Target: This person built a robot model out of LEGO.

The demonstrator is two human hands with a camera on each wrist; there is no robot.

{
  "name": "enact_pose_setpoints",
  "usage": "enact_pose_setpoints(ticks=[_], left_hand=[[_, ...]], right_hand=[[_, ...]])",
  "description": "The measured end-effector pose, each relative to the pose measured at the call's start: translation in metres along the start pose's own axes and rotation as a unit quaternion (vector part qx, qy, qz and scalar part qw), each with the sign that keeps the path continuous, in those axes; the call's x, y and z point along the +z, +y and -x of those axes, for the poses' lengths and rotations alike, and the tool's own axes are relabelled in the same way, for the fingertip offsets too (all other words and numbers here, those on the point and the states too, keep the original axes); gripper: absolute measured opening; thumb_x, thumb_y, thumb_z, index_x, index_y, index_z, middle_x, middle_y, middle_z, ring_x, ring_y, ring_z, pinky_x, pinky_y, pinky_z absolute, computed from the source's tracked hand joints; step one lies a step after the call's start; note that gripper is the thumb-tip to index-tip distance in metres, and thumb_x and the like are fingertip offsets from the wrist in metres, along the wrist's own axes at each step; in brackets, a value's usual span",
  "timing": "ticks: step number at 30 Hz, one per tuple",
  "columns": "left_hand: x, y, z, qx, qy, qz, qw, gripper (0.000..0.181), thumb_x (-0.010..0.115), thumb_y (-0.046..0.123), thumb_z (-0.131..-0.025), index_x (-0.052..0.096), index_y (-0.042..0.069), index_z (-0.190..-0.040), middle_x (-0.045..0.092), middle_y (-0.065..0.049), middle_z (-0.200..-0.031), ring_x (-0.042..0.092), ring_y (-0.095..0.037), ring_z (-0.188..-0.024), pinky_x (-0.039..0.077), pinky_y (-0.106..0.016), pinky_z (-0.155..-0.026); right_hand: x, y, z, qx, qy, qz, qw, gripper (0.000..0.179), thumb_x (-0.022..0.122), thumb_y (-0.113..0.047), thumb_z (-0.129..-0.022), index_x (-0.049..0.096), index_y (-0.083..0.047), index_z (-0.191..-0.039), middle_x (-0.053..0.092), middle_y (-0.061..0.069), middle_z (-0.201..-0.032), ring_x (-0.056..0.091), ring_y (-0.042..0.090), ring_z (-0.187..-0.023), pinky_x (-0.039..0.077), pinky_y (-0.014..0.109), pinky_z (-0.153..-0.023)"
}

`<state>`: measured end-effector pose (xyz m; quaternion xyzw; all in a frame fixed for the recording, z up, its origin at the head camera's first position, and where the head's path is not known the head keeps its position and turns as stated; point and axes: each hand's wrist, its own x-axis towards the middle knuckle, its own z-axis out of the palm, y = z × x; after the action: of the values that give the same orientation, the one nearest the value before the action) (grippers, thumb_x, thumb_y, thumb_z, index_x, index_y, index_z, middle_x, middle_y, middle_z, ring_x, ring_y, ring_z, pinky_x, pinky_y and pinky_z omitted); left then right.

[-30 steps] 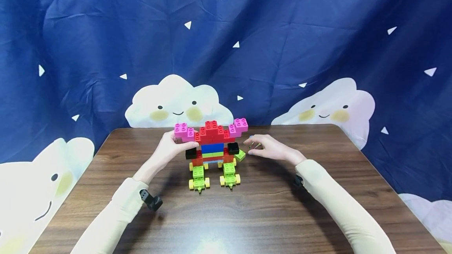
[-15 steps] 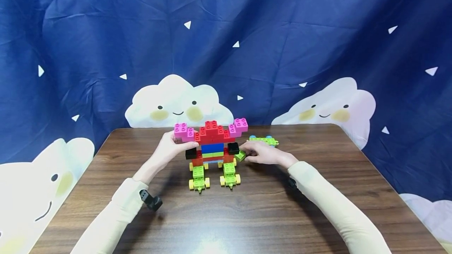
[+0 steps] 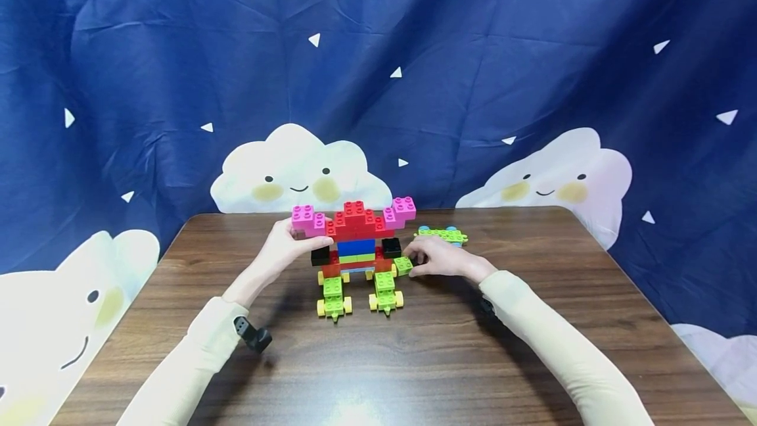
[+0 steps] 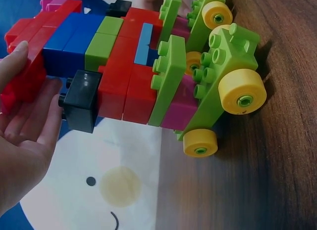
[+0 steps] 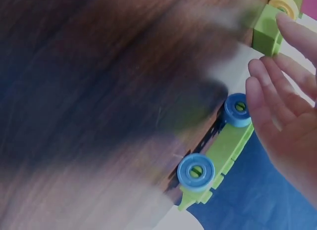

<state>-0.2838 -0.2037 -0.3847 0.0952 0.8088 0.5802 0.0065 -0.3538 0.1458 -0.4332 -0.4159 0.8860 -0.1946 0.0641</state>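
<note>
A building-brick figure point(image 3: 356, 250) stands on the wooden table, with pink stepped arms, a red top, a blue middle, black side bricks and green wheeled feet. My left hand point(image 3: 282, 248) grips its red upper part, thumb in front and fingers behind, as the left wrist view shows. Beside the figure's right side lies a small green brick point(image 3: 403, 265). My right hand point(image 3: 440, 256) pinches that brick, the thumb point(image 5: 290, 29) on one side and a fingertip at the other.
Behind my right hand stands a green wheeled base point(image 3: 446, 235) with blue wheels, seen also in the right wrist view. The brown table point(image 3: 473, 354) ends at the back before a blue curtain point(image 3: 443, 84) with cloud faces.
My right hand has moved left and down to the small green brick, which has shifted and turned slightly. The blue-wheeled base has come into sight behind it. My left hand stays put.
</note>
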Motion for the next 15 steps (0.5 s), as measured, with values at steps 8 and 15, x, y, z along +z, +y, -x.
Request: enact_pose_setpoints(ticks=[8,15], left_hand=[[0.001,0.0002,-0.0017,0.001,0.001,0.002,1.0,0.051,0.082,0.044,-0.079,0.066,0.022,-0.123,0.073,-0.002,-0.12,0.066,-0.016,-0.111,0.051,-0.036,-0.098],[0.0017,-0.0029,-0.0031,-0.005,0.009,-0.005,0.9999,0.053,0.081,0.044,-0.079,0.065,0.021,-0.123,0.072,-0.004,-0.121,0.065,-0.017,-0.11,0.052,-0.037,-0.098]], right_hand=[[0.0024,-0.0028,-0.0013,0.027,0.014,0.027,0.9992,0.027,0.078,-0.018,-0.084,0.07,-0.007,-0.107,0.068,0.009,-0.1,0.063,0.017,-0.081,0.052,0.025,-0.073],[-0.0039,-0.0031,0.0074,0.013,0.034,0.039,0.9985,0.023,0.077,-0.02,-0.084,0.069,-0.007,-0.102,0.068,0.006,-0.096,0.064,0.014,-0.081,0.053,0.025,-0.074]])
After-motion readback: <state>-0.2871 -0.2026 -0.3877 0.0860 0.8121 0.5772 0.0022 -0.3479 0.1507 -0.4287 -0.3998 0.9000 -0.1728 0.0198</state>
